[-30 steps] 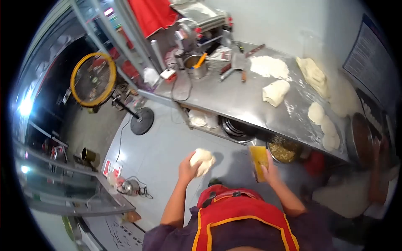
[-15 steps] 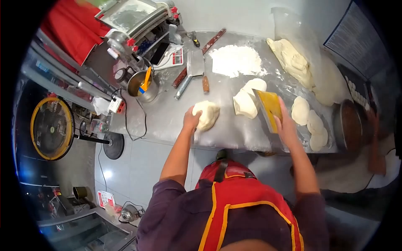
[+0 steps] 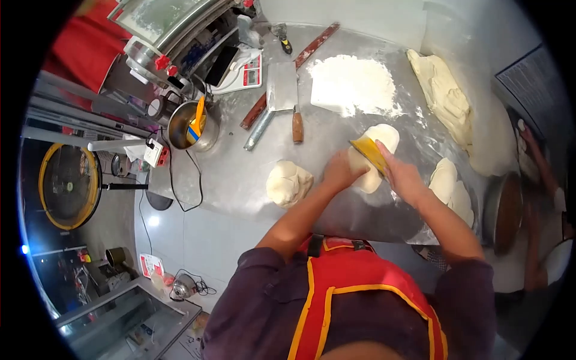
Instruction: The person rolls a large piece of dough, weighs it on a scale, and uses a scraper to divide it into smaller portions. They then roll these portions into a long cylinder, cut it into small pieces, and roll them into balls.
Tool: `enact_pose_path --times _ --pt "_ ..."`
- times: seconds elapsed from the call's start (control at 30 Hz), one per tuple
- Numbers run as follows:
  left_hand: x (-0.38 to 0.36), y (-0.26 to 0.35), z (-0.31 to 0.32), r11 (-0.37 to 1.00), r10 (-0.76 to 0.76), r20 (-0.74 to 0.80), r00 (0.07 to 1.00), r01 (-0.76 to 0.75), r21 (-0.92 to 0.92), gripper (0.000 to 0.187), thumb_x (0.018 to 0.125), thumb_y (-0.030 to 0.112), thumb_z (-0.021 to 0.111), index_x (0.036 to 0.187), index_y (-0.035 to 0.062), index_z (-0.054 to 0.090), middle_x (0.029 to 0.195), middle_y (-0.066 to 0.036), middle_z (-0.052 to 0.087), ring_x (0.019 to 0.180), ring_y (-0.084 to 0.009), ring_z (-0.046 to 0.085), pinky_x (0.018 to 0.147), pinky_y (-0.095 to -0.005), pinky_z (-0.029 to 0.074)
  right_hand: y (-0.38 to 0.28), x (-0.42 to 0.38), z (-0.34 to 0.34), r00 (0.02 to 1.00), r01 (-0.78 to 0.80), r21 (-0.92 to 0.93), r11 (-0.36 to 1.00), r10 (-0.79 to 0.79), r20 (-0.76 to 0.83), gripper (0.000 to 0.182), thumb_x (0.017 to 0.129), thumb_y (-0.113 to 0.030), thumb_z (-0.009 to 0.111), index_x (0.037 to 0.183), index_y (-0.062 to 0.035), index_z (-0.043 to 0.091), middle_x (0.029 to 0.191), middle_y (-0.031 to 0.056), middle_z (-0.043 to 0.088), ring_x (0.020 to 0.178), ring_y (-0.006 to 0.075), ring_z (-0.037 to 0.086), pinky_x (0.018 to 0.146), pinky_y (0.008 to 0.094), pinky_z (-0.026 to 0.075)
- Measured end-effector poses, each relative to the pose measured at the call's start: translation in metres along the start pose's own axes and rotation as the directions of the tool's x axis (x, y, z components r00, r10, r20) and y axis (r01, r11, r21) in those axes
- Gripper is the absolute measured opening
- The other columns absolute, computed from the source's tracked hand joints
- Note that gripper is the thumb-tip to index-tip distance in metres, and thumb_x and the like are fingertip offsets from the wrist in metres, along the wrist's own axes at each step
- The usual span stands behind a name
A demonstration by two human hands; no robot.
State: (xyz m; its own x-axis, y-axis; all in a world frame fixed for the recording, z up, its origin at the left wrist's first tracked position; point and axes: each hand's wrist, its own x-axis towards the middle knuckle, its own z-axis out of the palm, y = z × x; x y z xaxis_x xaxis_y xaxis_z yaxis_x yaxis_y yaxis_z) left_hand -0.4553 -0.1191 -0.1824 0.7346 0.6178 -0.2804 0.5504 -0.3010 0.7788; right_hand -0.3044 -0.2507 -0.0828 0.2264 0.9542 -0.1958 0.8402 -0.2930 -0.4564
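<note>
My right hand is wrapped round a yellow-handled scraper, which stands tilted against a flat piece of dough. Close on its left, my left hand touches the dough near the scraper; its fingertips are partly hidden, so any grip is unclear. A rounded dough lump lies on the metal table, left of my left hand. To the right are overlapping flat dough pieces. White flour is spread beyond the scraper.
A long dough mass lies at the back right, beside a round pan. A wide blade with a wooden handle, a red rod, a scale and a metal pot are leftward. Another person's arms show at far right.
My left hand has let go of the dough lump and moved right to the flat dough. The scraper in my right hand has moved left onto that dough.
</note>
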Motion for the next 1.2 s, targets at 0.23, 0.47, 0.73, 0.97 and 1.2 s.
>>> enact_pose_path --times 0.23,0.47,0.73,0.97,1.2 --pt "0.016 -0.018 0.029 0.971 -0.202 -0.012 0.979 0.202 0.130 0.073 0.071 0.057 0.073 0.111 -0.0013 0.055 0.109 -0.022 0.057 0.104 -0.0365 0.055 0.091 -0.0455 0.044 0.016 0.024 0.028 0.997 -0.040 0.046 0.998 0.037 0.066 0.078 0.087 -0.007 0.052 0.152 -0.0211 0.010 0.084 0.0244 0.064 0.071 0.0431 0.062 0.064 0.0516 0.048" --pt "0.011 -0.025 0.078 0.974 0.135 -0.460 0.878 -0.030 0.227 0.052 0.072 0.033 0.072 0.111 0.0036 0.054 0.109 -0.020 0.057 0.100 -0.0389 0.054 0.088 -0.0461 0.042 0.020 0.049 0.037 0.992 0.116 0.249 0.962 -0.123 0.016 0.062 0.096 -0.024 0.042 0.151 -0.0131 0.014 0.100 0.0274 0.065 0.088 0.0461 0.063 0.074 0.0512 0.049" --pt "-0.081 0.022 0.051 0.990 -0.068 -0.343 0.937 0.021 -0.139 0.073 0.062 0.031 0.080 0.121 0.0011 0.049 0.111 -0.021 0.054 0.106 -0.0381 0.051 0.093 -0.0439 0.040 0.006 0.049 0.041 0.987 0.155 0.028 0.988 -0.154 -0.045 0.082 0.084 -0.002 0.054 0.152 -0.0182 0.010 0.088 0.0278 0.064 0.083 0.0452 0.063 0.074 0.0508 0.048" --pt "-0.110 0.018 0.095 0.995 0.097 -0.270 0.958 -0.092 0.030 0.077 0.065 0.032 0.078 0.130 0.0089 0.045 0.118 -0.020 0.057 0.108 -0.0380 0.056 0.090 -0.0458 0.045 0.000 0.048 0.047 0.976 0.181 -0.027 0.983 -0.183 -0.118 0.085 0.081 0.002 0.053 0.152 -0.0186 0.011 0.094 0.0270 0.065 0.089 0.0448 0.062 0.081 0.0500 0.048" --pt "-0.221 0.030 0.040 0.849 -0.181 -0.468 0.865 -0.102 -0.518 0.061 0.070 0.032 0.080 0.115 0.0002 0.055 0.105 -0.016 0.065 0.096 -0.0258 0.062 0.085 -0.0368 0.048 0.047 0.047 0.035 0.778 0.508 0.089 0.857 -0.412 -0.475 0.077 0.082 0.000 0.054 0.150 -0.0069 0.016 0.127 0.0316 0.050 0.113 0.0462 0.052 0.095 0.0475 0.042"
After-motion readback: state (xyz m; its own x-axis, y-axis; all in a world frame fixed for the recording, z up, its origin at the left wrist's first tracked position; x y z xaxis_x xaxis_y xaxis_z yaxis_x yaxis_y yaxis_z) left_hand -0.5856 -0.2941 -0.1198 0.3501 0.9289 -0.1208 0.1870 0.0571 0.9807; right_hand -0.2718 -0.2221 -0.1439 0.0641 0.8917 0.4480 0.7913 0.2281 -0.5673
